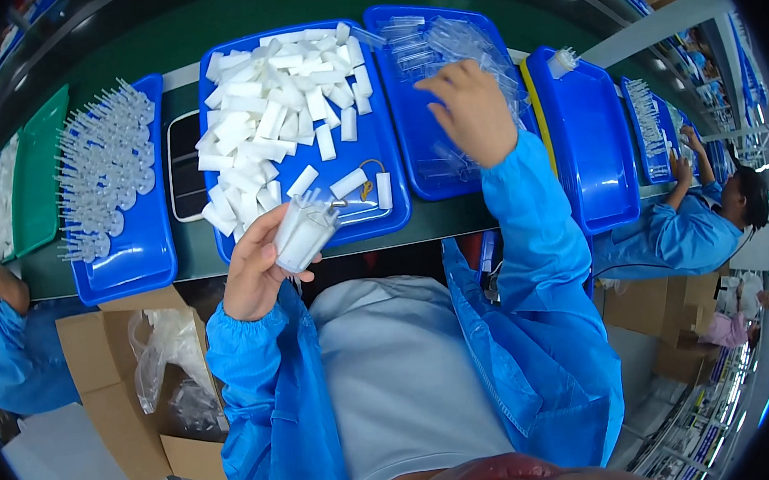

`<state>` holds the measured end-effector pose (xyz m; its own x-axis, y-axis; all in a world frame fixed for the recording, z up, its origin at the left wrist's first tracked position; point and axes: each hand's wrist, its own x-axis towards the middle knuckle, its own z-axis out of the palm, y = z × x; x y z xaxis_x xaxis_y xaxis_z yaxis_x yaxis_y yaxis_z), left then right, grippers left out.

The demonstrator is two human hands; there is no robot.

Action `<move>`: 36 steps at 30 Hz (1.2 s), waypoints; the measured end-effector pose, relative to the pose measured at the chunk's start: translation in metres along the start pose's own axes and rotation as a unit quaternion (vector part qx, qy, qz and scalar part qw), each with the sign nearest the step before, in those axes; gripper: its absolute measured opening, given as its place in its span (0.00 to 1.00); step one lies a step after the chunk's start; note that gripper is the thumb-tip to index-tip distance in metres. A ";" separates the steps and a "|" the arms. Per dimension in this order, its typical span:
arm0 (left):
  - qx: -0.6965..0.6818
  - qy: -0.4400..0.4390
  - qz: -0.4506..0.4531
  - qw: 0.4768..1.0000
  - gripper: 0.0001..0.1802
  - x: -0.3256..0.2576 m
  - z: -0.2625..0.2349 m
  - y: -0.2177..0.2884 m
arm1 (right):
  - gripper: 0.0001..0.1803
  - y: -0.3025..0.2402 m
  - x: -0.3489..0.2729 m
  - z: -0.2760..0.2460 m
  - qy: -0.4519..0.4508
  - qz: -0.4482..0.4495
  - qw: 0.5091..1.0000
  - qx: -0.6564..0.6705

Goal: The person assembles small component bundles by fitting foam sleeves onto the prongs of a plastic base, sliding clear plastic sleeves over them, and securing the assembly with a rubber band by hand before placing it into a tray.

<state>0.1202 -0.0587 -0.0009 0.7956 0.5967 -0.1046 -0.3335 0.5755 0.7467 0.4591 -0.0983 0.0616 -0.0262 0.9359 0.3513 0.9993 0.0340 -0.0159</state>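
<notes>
White plastic tube (303, 231), a short cylinder with a clear piece and a small metal part at its tip, sits just left of frame centre, clasped in the left hand (255, 274), whose fingers curl around its lower end.

At the far left edge, a green tray (40, 169) lies beside a strip of white parts too blurred to identify. Next to it, a blue tray (130, 253) carries rows of clear plastic pieces with thin stems (108, 164), set in orderly lines. Upper centre, a larger blue tray (367, 150) is heaped with white tubes (273, 113) of the same kind, loose and overlapping, a few strays lying near its front edge. Right of that, another blue tray (419, 159) holds a pile of transparent sleeves (445, 43); the right hand (474, 109) reaches into it with fingers bent down among them, though whether it grips one cannot be told. Further right stands a blue bin (591, 149) with one small white part at its top corner.

At lower left, an open cardboard box (120, 400) contains a clear plastic bag (161, 351).
</notes>
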 end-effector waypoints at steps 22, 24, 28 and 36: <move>0.022 0.010 0.019 1.000 0.29 0.015 0.017 0.005 | 0.18 -0.066 0.003 -0.031 0.002 0.043 0.783 0.620; 0.050 0.016 0.018 0.998 0.30 0.014 0.019 0.005 | 0.17 -0.075 0.002 -0.033 -0.018 0.030 0.732 0.680; 0.056 0.015 0.032 0.998 0.29 0.013 0.019 0.005 | 0.18 -0.083 0.002 -0.021 -0.008 0.000 0.723 0.691; 0.083 0.015 0.051 0.995 0.31 0.013 0.018 0.003 | 0.20 -0.087 -0.002 -0.018 0.000 0.036 0.724 0.689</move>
<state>0.1387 -0.0595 0.0114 0.7458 0.6650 -0.0395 -0.3223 0.4121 0.8522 0.3723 -0.1095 0.0794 0.0251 0.9526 0.3031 0.0219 0.3026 -0.9529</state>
